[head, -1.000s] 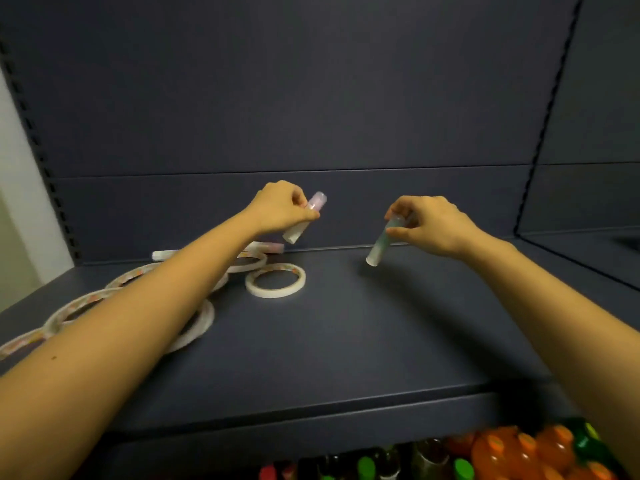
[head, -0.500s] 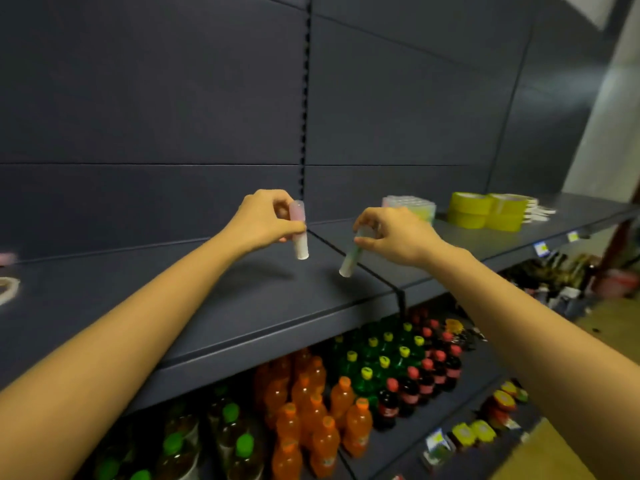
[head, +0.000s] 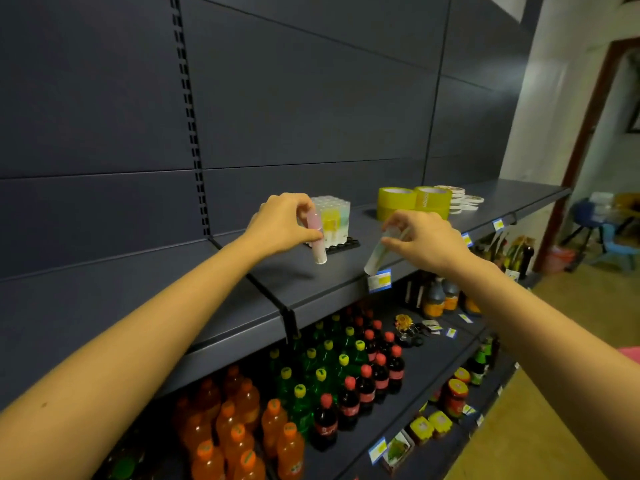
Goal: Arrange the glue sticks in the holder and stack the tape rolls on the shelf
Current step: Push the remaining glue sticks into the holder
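My left hand grips a pink glue stick, held nearly upright just in front of the black holder. Several pastel glue sticks stand packed in that holder on the dark shelf. My right hand pinches a pale green glue stick, tilted with its lower end over the shelf's front edge. Behind my right hand stand two yellow tape rolls, and a stack of thin white tape rolls lies to their right.
Below the shelf, rows of orange, green and dark soda bottles fill the lower level, with jars and price tags to the right. A doorway and small chairs lie at the far right.
The view has swung right along the shelf, and both hands with their glue sticks have moved close to the holder. The flat tape rings on the left have dropped out of view.
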Tool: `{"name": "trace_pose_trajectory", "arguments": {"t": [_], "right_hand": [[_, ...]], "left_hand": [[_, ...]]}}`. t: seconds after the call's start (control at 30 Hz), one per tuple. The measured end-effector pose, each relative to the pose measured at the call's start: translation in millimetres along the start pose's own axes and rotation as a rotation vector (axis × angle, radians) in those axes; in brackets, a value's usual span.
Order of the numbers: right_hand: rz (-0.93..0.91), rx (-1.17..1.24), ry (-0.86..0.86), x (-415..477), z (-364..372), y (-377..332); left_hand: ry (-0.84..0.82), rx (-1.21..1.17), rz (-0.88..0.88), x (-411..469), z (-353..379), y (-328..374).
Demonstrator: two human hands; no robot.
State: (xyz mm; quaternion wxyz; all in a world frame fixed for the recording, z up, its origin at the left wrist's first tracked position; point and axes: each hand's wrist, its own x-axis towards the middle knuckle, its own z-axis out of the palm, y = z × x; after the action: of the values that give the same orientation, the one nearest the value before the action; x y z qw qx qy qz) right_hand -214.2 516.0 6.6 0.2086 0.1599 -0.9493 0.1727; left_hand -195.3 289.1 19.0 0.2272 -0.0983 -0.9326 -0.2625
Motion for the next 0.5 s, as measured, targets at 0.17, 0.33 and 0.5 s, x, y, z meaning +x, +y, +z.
{"name": "trace_pose_trajectory", "arguments": {"t": [0.17, 0.33, 0.5], "right_hand": [[-0.038, 0.018, 0.038, 37, 13, 33], [-0.1, 0.049, 0.026, 87, 31, 54], [-0.127, 0.171, 0.083, 123, 58, 65]], "left_hand": [[0.041, 0.114, -0.03, 37, 20, -2], [0.055, 0.198, -0.044, 67, 30, -9], [0.087, 0.222, -0.069, 82, 41, -18]]}}
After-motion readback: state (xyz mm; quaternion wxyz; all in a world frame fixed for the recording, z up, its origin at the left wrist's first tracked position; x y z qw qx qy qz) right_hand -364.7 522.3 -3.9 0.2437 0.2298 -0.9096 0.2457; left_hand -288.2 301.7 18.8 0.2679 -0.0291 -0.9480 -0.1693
